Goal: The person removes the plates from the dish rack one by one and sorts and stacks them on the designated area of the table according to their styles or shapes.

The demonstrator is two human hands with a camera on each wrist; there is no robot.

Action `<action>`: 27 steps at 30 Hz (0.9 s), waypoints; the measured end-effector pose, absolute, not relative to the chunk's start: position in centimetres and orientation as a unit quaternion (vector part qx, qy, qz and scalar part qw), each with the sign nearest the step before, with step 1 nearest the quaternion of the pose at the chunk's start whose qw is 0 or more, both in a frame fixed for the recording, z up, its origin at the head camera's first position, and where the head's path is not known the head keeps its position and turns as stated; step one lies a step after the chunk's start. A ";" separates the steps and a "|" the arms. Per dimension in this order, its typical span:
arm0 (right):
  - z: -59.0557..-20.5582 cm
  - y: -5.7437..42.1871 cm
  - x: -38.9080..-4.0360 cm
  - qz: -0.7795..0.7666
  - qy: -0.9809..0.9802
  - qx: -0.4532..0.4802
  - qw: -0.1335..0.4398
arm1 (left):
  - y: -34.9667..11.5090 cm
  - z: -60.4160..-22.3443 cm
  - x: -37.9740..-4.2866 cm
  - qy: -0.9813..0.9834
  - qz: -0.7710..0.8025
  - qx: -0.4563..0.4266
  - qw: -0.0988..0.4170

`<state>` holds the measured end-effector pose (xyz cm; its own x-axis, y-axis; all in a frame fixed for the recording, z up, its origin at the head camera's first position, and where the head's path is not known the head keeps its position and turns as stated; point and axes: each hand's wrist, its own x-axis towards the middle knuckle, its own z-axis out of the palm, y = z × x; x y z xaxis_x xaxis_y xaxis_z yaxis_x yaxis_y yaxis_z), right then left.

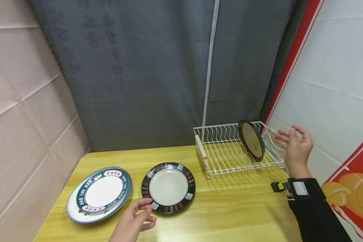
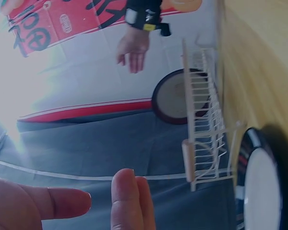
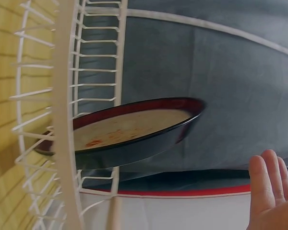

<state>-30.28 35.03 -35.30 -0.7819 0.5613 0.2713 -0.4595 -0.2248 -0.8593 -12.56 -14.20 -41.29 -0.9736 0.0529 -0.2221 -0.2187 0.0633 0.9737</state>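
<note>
A dark-rimmed plate (image 1: 251, 141) with a cream middle stands on edge, tilted, near the right end of a white wire dish rack (image 1: 224, 164). Just right of it, my right hand (image 1: 297, 148) is raised with loosely bent fingers and holds nothing; the right wrist view shows its fingers (image 3: 261, 184) apart from the plate. My left hand (image 1: 135, 220) hovers by the lower left rim of a black-patterned plate (image 1: 168, 186), thumb and fingers spread with nothing between them. Whether a fingertip touches that rim, I cannot tell.
Left on the wooden table (image 1: 230, 215) lie stacked plates, the top one a green-banded plate (image 1: 104, 191) with lettering. The rack has a wooden handle (image 1: 201, 147) at its left end. A grey curtain (image 1: 145, 84) hangs behind, and a white wall covering (image 1: 335, 87) rises at the right.
</note>
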 end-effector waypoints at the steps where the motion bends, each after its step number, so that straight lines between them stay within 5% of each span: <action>1: -35.5 35.2 -30.4 0.782 -0.529 -0.051 0.325 | -14.3 -41.0 -12.6 0.721 0.684 -0.058 0.095; 20: -40.2 35.8 -33.7 0.741 -0.600 -0.087 0.288 | -15.7 -37.2 -12.6 0.704 0.700 -0.110 0.038; 27: -41.6 35.4 -34.2 0.593 -0.760 -0.114 0.240 | -16.3 -36.5 -13.2 0.694 0.715 -0.086 0.008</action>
